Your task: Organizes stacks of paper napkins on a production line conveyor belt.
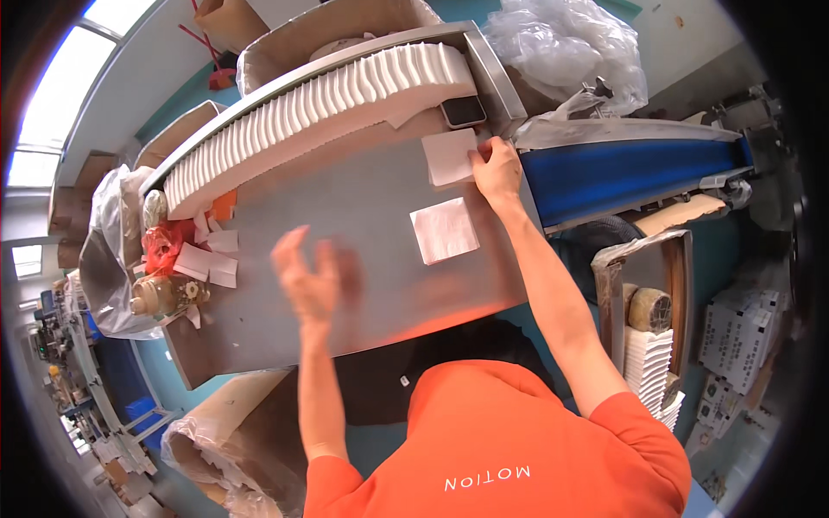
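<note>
My right hand [496,168] has its fingers curled at the right edge of a square of white folded paper napkins [449,157], pinching that edge. A second square napkin stack [444,230], faintly pinkish, lies flat on the metal table [371,293] nearer to me. My left hand [309,281] is over the left middle of the table, smeared by motion. Its thumb and fingers stand apart, and nothing shows between them. Along the back of the table runs a long curved row of white napkins [319,121], packed on edge in wavy bundles.
A dark phone-like device [464,111] lies at the row's right end. Right of the table is a blue conveyor belt [630,175]. Loose paper pieces [205,263], a red plastic bag [166,246] and a tape roll [154,295] crowd the left edge. An open crate [686,285] stands lower right.
</note>
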Demonstrator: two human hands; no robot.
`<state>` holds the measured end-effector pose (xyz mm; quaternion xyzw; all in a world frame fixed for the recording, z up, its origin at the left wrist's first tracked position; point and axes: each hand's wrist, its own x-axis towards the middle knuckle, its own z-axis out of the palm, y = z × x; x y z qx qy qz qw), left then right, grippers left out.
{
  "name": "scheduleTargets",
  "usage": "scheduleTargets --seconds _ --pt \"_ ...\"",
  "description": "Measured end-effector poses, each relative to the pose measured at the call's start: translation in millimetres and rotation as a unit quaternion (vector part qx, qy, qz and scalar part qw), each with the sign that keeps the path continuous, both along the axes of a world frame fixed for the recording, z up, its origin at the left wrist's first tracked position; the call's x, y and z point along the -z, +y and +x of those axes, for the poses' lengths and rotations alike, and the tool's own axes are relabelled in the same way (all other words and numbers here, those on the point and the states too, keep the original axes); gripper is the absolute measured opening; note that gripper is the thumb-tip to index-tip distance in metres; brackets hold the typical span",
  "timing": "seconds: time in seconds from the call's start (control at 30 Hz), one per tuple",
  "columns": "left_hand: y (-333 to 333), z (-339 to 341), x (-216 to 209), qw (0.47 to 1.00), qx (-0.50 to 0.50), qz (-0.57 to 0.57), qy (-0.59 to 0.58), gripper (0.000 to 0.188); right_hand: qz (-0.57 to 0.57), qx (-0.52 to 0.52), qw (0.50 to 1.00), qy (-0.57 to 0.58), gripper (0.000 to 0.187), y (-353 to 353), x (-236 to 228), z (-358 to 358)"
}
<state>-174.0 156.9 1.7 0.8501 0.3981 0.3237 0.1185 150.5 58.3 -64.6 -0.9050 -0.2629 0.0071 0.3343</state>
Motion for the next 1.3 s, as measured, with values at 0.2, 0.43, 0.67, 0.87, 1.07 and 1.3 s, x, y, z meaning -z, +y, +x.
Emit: scheduleTargets --seconds 0.2,0.43,0.67,0.87,1.07,1.3 --pt "-42 102 23 0.966 0.078 -0.234 0.076 0.068 -0.004 -0.063 0.988 -0.14 0.016 -2 -25 -17" --pt "-38 82 21 0.832 -0.025 -0.54 -0.127 0.038 0.254 -0.079 0.864 0.427 0.013 -66 -104 -64" --pt "-52 101 9 0.885 -0.013 -0.461 -0.059 0.046 0.135 -0.027 0.949 0.285 0.017 -74 -42 -95" --pt "-91 148 33 0.905 0.136 -0.403 0.006 0.04 0.131 0.024 0.986 0.099 0.036 -130 -51 -106" --pt "-129 264 53 0.937 0.218 -0.274 0.006 0.042 0.176 0.108 0.974 0.095 0.03 -240 -76 -137" --pt "-195 325 46 0.972 0.236 -0.013 -0.009 0.053 0.206 0.403 0.892 0.013 0.016 -388 -122 -198"
